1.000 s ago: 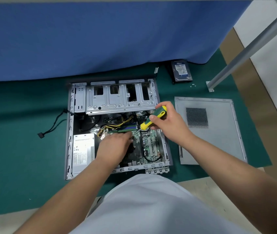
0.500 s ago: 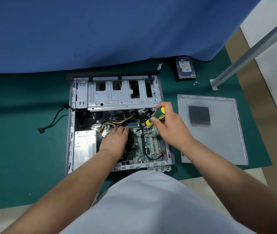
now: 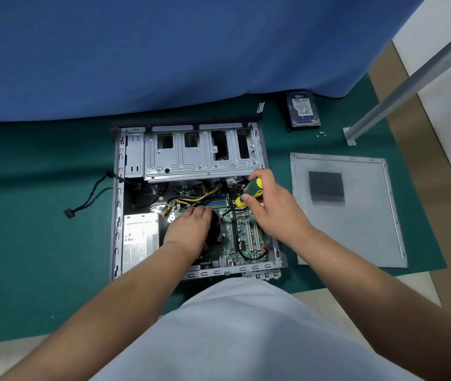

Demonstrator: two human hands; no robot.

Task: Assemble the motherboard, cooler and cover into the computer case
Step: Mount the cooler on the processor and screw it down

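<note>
Motherboard (image 3: 246, 237) sits in the case (image 3: 117, 215); right hand (image 3: 271, 210) grips screwdriver (image 3: 250, 192), left hand (image 3: 188, 229), fingers together, steadies cooler (image 3: 216, 229); cover (image 3: 348, 210) remains off, right.

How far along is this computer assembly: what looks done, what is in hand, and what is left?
Done: the motherboard lies inside the open case.
In hand: the left hand rests on the black cooler, while the right hand grips a yellow-green screwdriver angled down toward it.
Left: the cover lies flat on the green mat, right of the case.
</note>
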